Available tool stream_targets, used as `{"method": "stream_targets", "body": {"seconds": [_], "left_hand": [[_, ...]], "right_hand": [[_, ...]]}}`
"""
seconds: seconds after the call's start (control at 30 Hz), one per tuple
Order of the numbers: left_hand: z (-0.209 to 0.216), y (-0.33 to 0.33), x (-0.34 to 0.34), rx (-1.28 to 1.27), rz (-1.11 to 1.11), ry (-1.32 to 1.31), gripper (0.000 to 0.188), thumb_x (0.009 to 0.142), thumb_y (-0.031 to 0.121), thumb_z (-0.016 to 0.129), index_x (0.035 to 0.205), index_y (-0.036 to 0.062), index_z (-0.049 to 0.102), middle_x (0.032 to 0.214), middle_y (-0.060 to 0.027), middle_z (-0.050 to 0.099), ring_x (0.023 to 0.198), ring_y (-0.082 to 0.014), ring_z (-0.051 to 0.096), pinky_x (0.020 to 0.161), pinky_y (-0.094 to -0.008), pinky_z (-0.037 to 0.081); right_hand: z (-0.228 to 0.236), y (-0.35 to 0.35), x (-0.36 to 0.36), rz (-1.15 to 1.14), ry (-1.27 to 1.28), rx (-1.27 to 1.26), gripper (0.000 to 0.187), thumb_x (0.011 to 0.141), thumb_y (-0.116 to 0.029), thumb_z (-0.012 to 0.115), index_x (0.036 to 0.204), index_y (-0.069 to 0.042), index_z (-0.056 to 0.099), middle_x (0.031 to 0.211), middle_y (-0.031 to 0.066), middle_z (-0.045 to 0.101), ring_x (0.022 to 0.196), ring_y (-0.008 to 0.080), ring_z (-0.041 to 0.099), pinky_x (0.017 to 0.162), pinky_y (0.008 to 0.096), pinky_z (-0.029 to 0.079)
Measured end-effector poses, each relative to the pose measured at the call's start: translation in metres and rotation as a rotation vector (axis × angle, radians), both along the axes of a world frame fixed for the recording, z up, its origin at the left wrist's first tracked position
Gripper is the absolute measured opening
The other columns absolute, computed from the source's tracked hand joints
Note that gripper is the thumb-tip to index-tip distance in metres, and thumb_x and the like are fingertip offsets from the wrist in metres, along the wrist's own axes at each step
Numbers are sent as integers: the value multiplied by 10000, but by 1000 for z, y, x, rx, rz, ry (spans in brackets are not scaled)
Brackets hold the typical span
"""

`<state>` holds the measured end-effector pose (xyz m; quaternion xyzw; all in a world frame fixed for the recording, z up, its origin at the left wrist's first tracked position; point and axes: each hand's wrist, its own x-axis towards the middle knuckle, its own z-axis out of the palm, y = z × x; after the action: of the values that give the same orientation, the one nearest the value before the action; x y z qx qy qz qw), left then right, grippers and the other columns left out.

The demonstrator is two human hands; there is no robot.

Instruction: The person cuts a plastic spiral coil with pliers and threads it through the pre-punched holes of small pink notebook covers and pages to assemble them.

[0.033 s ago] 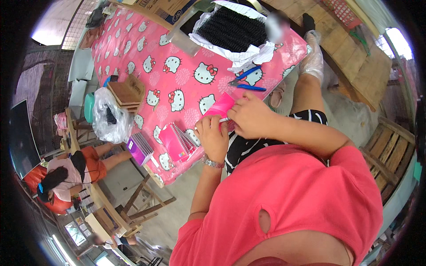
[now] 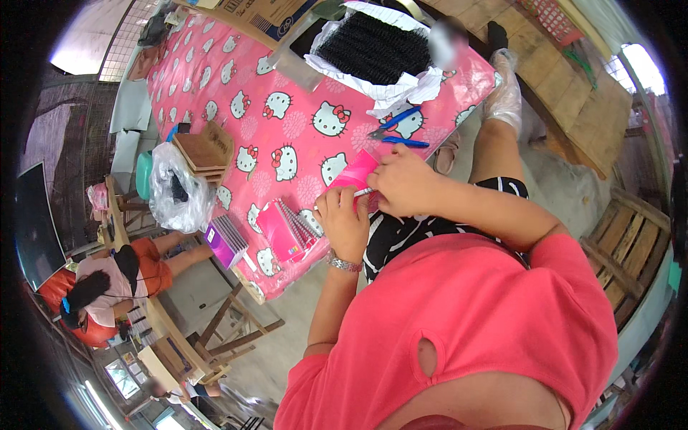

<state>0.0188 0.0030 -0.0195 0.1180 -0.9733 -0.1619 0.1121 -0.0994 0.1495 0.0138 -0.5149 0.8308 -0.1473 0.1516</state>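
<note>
A flat pink card or packet [image 2: 356,174] lies at the table's near edge, under my fingers. My left hand [image 2: 345,219] is closed over its near left part, fingers bent. From the right, my right hand [image 2: 403,185] pinches the same packet near its edge. Between the two hands a short thin whitish strip [image 2: 363,192] shows; how it joins the packet I cannot tell. To the left lies a stack of pink packets [image 2: 285,228] with pale ridged edges. Beside it sits a purple packet stack [image 2: 225,244]. Blue-handled pliers [image 2: 403,129] lie beyond my right hand.
A pink cat-patterned cloth [image 2: 301,118] covers the table. Black curly strands [image 2: 373,49] rest on white paper at the back. Brown wooden trays [image 2: 204,150] and a plastic bag [image 2: 172,190] stand left. A wooden bench [image 2: 566,93] is right. Another person [image 2: 107,283] sits far left.
My right hand's fingers have shifted very slightly on the pink packet. My left hand and the things on the table stay in place.
</note>
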Motion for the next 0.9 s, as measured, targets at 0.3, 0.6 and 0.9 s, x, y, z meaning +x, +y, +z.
{"method": "stream_targets", "body": {"seconds": [0.3,0.6,0.9], "left_hand": [[2,1,-4,-30,-4,35,281,772,179,707,1033,122,618,1021,-65,576,1043,-305,498,901,-476,363],[-1,1,-1,11,-6,68,359,760,166,717,1080,84,576,1036,-79,583,1061,-309,501,914,-467,355],[-1,-1,-4,23,-4,84,370,743,128,715,1069,63,553,1027,-116,583,1047,-331,509,901,-471,363]], "right_hand": [[5,-12,-9,61,-50,85,246,675,-253,689,822,-61,648,789,87,681,917,236,644,942,480,385],[10,-17,-1,33,5,17,233,678,-234,682,839,-67,656,780,84,681,895,230,646,963,491,374],[5,-22,-3,65,43,25,210,662,-242,700,810,-94,681,741,67,672,842,227,652,991,481,356]]}}
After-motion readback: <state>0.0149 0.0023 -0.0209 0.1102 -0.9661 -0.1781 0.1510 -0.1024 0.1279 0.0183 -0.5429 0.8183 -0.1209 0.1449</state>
